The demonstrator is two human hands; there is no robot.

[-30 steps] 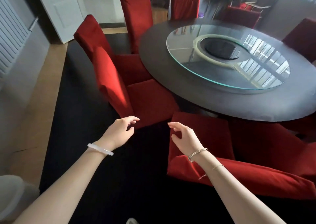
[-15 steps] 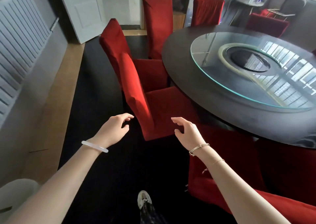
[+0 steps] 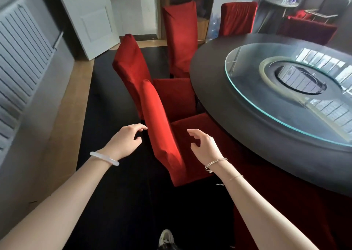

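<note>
A person's left hand (image 3: pixel 125 142) and right hand (image 3: pixel 204 146), fingers loosely spread and holding nothing, flank the backrest of a red-covered chair (image 3: pixel 162 127) at centre frame beside the round table (image 3: pixel 219 89); its soft slipcover over a stiff, likely weighty frame suggests gripping the backrest's top edge.

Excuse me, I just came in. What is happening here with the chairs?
A person stands behind the nearest red chair at the round dark table and reaches for its backrest with both hands. The left hand is near the backrest's left edge; the right hand hovers on the seat side. Both hold nothing, fingers loosely curled, so no grip yet. A glass turntable lies on the table.
</note>
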